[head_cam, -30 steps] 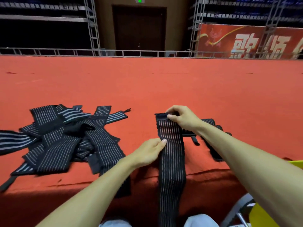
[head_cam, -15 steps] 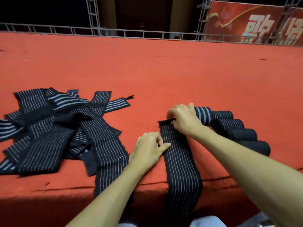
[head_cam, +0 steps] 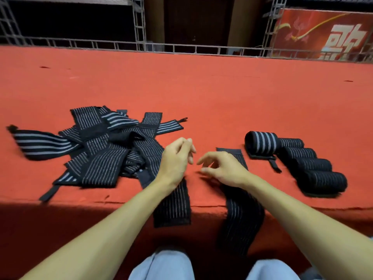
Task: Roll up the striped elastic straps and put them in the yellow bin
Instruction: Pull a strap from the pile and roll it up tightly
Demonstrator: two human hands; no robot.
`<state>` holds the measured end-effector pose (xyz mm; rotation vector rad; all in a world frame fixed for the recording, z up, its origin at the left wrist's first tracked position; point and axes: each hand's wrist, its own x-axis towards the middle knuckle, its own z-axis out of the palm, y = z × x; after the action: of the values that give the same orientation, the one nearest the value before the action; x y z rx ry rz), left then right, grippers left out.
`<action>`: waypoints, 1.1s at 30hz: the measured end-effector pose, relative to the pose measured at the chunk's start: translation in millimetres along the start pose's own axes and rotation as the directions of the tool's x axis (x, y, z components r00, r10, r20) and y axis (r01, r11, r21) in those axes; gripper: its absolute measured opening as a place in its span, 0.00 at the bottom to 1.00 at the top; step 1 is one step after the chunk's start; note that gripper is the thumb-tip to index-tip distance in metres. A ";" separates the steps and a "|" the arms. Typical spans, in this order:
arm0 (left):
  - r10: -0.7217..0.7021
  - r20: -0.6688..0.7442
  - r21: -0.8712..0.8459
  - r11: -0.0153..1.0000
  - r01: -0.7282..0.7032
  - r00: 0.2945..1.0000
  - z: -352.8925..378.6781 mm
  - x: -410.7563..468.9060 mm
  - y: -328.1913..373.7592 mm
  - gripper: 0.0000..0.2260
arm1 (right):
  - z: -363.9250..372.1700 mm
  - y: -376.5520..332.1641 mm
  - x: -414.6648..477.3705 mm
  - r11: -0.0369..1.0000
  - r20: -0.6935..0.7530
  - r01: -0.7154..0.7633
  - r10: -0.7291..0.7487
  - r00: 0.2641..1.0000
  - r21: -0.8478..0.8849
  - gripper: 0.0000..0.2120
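Red short-pile carpet covers the table [head_cam: 201, 87], whose near edge drops away in front of the seated person. One flat strap [head_cam: 242, 219] lies lengthwise across that edge: the far end rests on the carpet and the near end hangs down toward the knees. It is not yet rolled. The right hand [head_cam: 222, 168] is over its upper part, fingers loosely curved, thumb and forefinger apart. The grip holds nothing, and whether it touches the strap cannot be told. The left hand [head_cam: 177, 158] is just beside it, grip slack, fingers loosely curled, also holding nothing.

Status, as judged:
- **Done:** to the right, a row of finished rolls [head_cam: 314, 166], about five, lies on the carpet, each touching the next.
- **Not done:** none is in the yellow bin, which is out of view.
- **Left:** to the left lies a loose pile [head_cam: 105, 154] of unrolled straps, with a second strap [head_cam: 173, 209] draped over the edge under the left forearm. Most of the rolling and all of the binning appear still to do.

Material: black ribbed woven elastic with thin pale lengthwise stripes; some pieces carry fewer, broader stripes. Flat pieces are limp and fold over one another. Rolls hold a cylinder shape, and some straps end in a short plain black tab. Behind the table run a metal truss railing [head_cam: 181, 46] and a red banner [head_cam: 323, 33].
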<state>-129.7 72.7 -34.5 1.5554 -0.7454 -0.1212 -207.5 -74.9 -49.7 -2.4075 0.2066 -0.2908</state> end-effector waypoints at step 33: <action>0.075 0.139 0.692 0.706 -0.151 0.987 -68.6 -25.5 -55.7 0.07 | 49.8 -40.4 -26.3 0.914 0.345 0.326 -0.233 0.909 -0.240 0.14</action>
<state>-94.2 141.2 -84.5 2.2378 -1.0405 0.2112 -216.8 -7.6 -63.6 -2.7389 -0.2669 -0.0041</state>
